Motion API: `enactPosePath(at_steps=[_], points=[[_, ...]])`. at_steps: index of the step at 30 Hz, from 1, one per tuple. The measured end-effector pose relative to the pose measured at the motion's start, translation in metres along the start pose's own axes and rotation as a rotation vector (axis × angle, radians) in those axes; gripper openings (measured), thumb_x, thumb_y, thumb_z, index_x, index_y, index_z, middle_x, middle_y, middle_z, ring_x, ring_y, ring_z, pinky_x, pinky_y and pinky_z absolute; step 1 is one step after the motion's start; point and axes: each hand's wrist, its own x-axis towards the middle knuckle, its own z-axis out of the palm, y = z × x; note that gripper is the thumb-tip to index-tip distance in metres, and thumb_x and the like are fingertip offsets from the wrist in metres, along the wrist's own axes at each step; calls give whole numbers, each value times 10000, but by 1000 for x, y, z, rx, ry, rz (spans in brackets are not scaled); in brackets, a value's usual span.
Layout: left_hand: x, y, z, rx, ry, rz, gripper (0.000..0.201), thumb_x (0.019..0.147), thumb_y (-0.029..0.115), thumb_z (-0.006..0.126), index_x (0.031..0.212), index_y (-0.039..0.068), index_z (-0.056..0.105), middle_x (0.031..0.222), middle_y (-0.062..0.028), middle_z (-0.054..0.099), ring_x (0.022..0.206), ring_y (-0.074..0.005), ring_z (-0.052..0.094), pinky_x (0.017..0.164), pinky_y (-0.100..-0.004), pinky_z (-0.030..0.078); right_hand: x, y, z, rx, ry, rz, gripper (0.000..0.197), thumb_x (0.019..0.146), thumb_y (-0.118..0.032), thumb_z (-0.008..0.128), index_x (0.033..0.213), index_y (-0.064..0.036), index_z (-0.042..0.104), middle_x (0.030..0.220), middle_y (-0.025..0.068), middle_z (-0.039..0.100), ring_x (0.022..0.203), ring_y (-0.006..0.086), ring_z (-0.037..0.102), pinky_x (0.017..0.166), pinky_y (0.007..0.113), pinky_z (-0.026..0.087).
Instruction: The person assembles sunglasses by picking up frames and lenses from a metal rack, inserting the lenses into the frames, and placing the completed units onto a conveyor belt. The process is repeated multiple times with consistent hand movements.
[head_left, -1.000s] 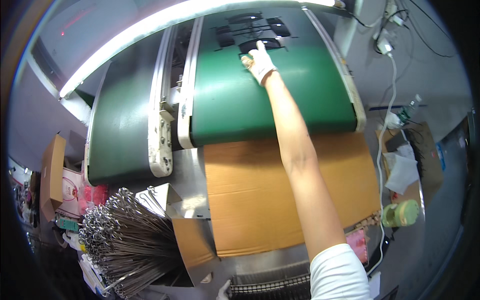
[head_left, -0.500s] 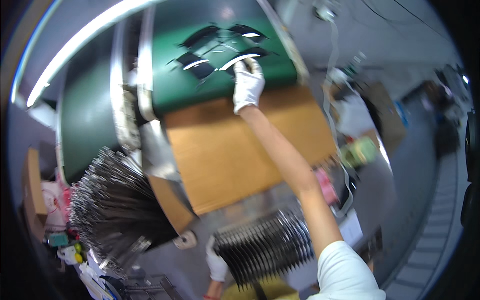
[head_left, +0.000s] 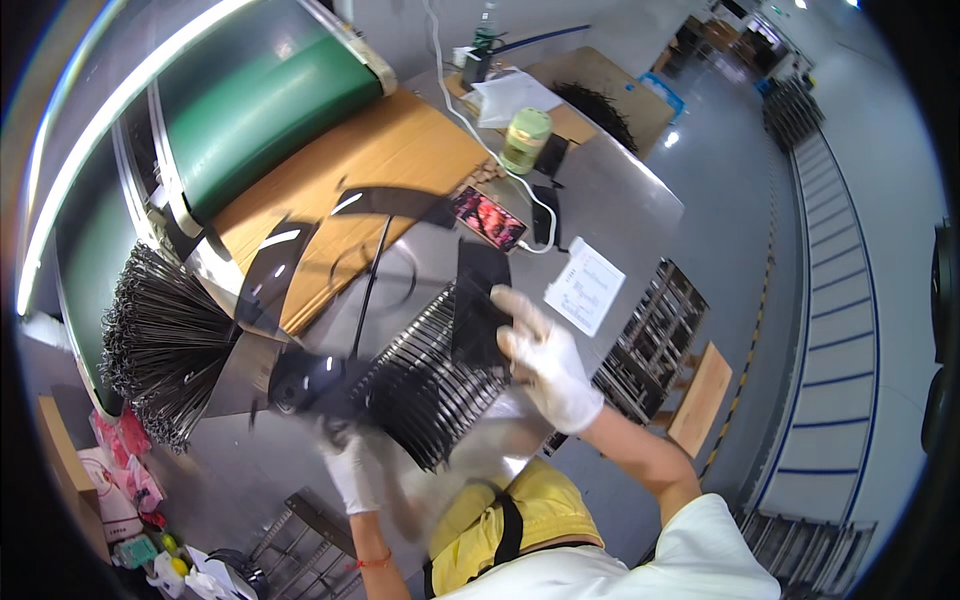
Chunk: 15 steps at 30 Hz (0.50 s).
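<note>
A black frame of four dark, glossy curved panels joined by thin rods (head_left: 372,285) is held tilted above the metal table. My left hand (head_left: 350,472), in a white glove, has its fingers closed at the near left panel (head_left: 305,380); motion blurs them. My right hand (head_left: 548,362), also gloved, grips the outer edge of the right panel (head_left: 478,300) with bent fingers. Under the frame, close to my body, lies a row of dark, ribbed, closely stacked pieces (head_left: 430,385), partly covered by the panels.
A green conveyor belt (head_left: 265,110) ends at a brown cardboard sheet (head_left: 420,140). Left stands a thick bundle of black wire rods (head_left: 165,340). Right on the table are a lit phone (head_left: 490,217) with a white cable, a green canister (head_left: 526,140) and a printed paper (head_left: 586,287).
My right hand has drawn back from the belt, bringing the four-panel frame toward me. My left hand has come up from beside the stack to the frame. The view has swung right.
</note>
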Motion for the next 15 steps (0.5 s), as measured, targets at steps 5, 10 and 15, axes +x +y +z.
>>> enactPosePath(at_steps=[5, 10, 15], points=[[-59, 63, 53, -837, -579, 124, 669, 977, 379, 560, 1538, 148, 280, 1496, -168, 396, 1323, -361, 452, 881, -477, 569, -64, 26, -20, -143, -376, 179, 624, 944, -130, 638, 1518, -135, 392, 1398, 61, 529, 1224, 156, 490, 906, 244, 459], [-66, 80, 101, -324, -489, 388, 842, 897, 159, 662, 1547, 238, 132, 1327, -173, 513, 994, -311, 648, 643, -411, 607, -42, 23, -21, -528, -496, 101, 722, 857, -179, 682, 1512, -102, 390, 1142, 165, 637, 923, 129, 622, 762, 285, 517], [-82, 79, 163, 490, 100, 920, 863, 811, -123, 578, 1527, 187, 209, 1014, -44, 519, 884, -143, 596, 575, -288, 560, -32, 6, 13, -1674, -206, -773, 525, 852, -257, 667, 1367, -194, 587, 914, 105, 540, 760, 236, 593, 615, 392, 509]])
